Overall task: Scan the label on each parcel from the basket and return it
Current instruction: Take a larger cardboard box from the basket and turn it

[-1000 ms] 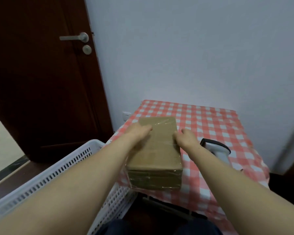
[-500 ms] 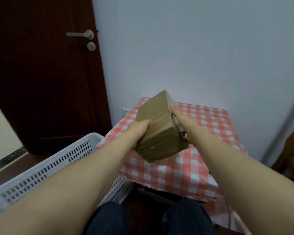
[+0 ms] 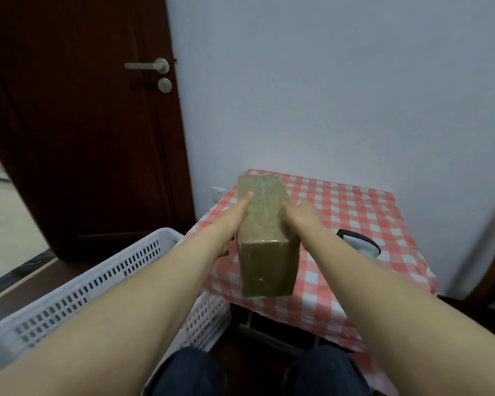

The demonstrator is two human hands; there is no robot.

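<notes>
A brown taped cardboard parcel [image 3: 265, 238] is held between both my hands above the front left part of the table. My left hand [image 3: 235, 218] presses flat on its left side. My right hand [image 3: 300, 217] grips its right side. No label shows on the faces turned to me. The white-and-black barcode scanner [image 3: 360, 244] lies on the tablecloth just right of my right forearm, partly hidden by it. The white perforated basket [image 3: 103, 284] stands on the floor at lower left; its inside is hidden by my left arm.
A small table with a red-and-white checked cloth [image 3: 355, 218] stands against the white wall. A dark wooden door [image 3: 83, 124] stands open at left. My knees in dark trousers [image 3: 255, 372] are below the table edge.
The parcel was lifted off the table, tilted up on edge, then turned so another long face points up. Both hands stayed on it.
</notes>
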